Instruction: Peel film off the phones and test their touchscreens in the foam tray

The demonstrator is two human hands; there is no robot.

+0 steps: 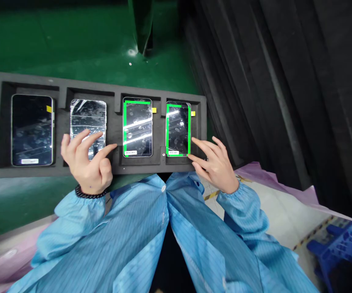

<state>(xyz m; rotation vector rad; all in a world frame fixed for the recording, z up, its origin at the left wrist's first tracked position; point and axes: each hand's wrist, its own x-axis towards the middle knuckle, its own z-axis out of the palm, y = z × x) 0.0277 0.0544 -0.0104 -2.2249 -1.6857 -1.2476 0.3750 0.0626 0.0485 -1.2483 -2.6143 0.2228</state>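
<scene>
A dark grey foam tray (87,88) with cut-out compartments holds several tablets. At its right end lies a lit tablet (177,130) with a green border on its screen; the fingertips of my right hand (214,162) touch its right edge, fingers extended. Left of it, another tablet (137,132) also shows a green border. My left hand (89,165) is spread over a tablet with a dark, reflective screen (87,112), covering its lower part. The leftmost tablet (31,130) has a dark screen, a white label and a yellow tab.
The tray rests on a green surface (57,44). Black curtain folds (273,81) hang along the right side. A blue plastic stool (343,248) stands on the floor at lower right. Pink sheeting (267,177) lies below the curtain.
</scene>
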